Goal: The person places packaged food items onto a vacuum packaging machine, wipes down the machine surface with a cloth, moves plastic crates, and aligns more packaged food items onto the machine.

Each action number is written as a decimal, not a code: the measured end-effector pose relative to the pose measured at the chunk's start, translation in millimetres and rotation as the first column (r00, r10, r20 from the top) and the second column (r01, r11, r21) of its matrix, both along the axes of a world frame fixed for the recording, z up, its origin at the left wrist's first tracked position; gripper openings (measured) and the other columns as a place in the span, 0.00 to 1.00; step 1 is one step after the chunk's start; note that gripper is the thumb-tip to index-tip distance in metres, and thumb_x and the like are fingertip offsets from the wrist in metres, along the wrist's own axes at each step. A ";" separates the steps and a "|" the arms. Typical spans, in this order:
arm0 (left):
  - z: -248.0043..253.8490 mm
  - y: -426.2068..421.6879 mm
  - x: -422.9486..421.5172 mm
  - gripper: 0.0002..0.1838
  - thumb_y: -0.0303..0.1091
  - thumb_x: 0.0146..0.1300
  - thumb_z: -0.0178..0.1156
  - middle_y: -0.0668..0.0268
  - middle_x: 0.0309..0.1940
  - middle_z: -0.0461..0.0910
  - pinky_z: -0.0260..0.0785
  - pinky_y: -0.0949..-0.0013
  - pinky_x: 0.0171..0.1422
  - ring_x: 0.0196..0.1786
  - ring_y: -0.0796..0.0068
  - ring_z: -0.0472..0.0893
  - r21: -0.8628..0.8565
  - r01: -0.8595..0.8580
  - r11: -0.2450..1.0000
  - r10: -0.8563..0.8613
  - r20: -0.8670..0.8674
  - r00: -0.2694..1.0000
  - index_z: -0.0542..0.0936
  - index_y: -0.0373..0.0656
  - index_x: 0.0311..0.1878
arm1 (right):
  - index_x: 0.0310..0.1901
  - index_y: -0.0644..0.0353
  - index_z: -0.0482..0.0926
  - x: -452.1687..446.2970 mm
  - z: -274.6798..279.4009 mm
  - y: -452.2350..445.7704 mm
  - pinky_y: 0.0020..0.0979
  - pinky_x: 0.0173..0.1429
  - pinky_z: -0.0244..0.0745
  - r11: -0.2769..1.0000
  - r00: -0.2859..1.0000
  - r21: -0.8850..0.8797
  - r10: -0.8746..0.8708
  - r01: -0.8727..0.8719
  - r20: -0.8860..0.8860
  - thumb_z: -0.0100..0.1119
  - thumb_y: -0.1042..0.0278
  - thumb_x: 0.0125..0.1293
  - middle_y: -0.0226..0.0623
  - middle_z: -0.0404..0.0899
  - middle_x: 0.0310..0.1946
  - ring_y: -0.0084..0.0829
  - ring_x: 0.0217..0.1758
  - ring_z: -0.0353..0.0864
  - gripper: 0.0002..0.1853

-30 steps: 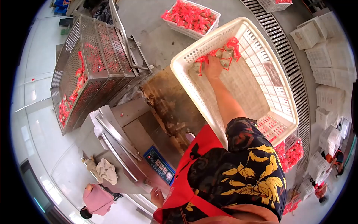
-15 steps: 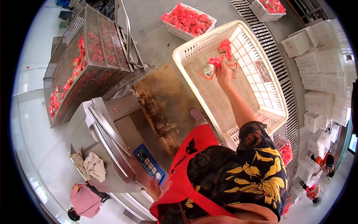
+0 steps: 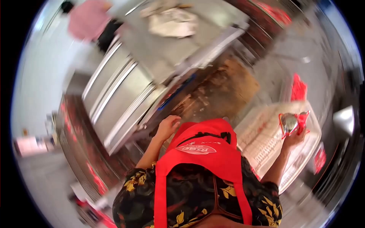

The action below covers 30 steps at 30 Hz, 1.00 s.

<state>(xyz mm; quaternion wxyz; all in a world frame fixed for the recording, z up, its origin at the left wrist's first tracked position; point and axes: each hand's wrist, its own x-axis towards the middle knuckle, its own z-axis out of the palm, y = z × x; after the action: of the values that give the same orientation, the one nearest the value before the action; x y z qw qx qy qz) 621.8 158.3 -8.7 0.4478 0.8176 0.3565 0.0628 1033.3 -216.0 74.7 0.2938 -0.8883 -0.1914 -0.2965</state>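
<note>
My right hand (image 3: pixel 294 139) is closed on a clear plastic packet with red trim (image 3: pixel 289 122), holding it up over the white plastic crate (image 3: pixel 254 133). A dark, roundish content shows through the packet's clear side; motion blur hides its detail. Whether the hand grips more than one packet, I cannot tell. On the other side, my left hand (image 3: pixel 167 127) hangs by the red apron (image 3: pixel 201 138), close to the front edge of the steel machine (image 3: pixel 142 89). Its fingers are loosely bent and apart, with nothing in them.
A pale cloth (image 3: pixel 173 22) lies on the steel top. Beyond it stands a person in a pink top (image 3: pixel 88 19). Red packets (image 3: pixel 299 88) stand past the crate, and a worn brown board (image 3: pixel 235 85) lies on the floor. A perforated metal rack (image 3: pixel 78 129) is at left.
The view has swung towards the steel machine and is blurred. My right hand has lifted the packet higher from the crate. My left hand has come forward from beside the control panel.
</note>
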 end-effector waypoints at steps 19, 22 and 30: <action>-9.4 -104.8 -376.0 0.12 0.36 0.60 0.62 0.59 0.43 0.83 0.76 0.59 0.50 0.43 0.60 0.85 0.030 -0.993 0.116 0.980 0.160 0.120 0.82 0.46 0.47 | 0.39 0.58 0.80 -500.1 -23.1 591.3 0.46 0.42 0.74 -0.272 -0.206 -0.147 0.913 -0.951 -0.353 0.58 0.68 0.63 0.46 0.82 0.33 0.49 0.36 0.81 0.06; -15.5 -132.7 -367.7 0.13 0.37 0.60 0.63 0.59 0.42 0.84 0.77 0.59 0.49 0.43 0.61 0.85 0.086 -0.995 -0.058 0.998 0.040 -0.055 0.82 0.46 0.47 | 0.39 0.58 0.80 -559.1 -62.3 656.0 0.49 0.43 0.74 -0.265 -0.161 -0.331 0.937 -0.906 -0.309 0.54 0.63 0.66 0.45 0.83 0.32 0.47 0.36 0.83 0.09; -11.4 -182.4 -362.7 0.14 0.38 0.59 0.62 0.57 0.40 0.85 0.77 0.58 0.49 0.44 0.58 0.85 0.132 -0.934 -0.333 0.942 -0.007 -0.337 0.83 0.47 0.47 | 0.40 0.65 0.79 -681.7 -91.6 696.4 0.51 0.40 0.75 -0.393 -0.239 -0.223 0.829 -0.892 -0.506 0.53 0.66 0.66 0.54 0.83 0.33 0.54 0.37 0.83 0.11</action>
<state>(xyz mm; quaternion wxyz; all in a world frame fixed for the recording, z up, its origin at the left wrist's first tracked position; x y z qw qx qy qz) 259.1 -24.1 -20.0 0.1574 0.1986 0.8945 0.3683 351.6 480.4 -16.9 0.1530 -0.4362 -0.8699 0.1720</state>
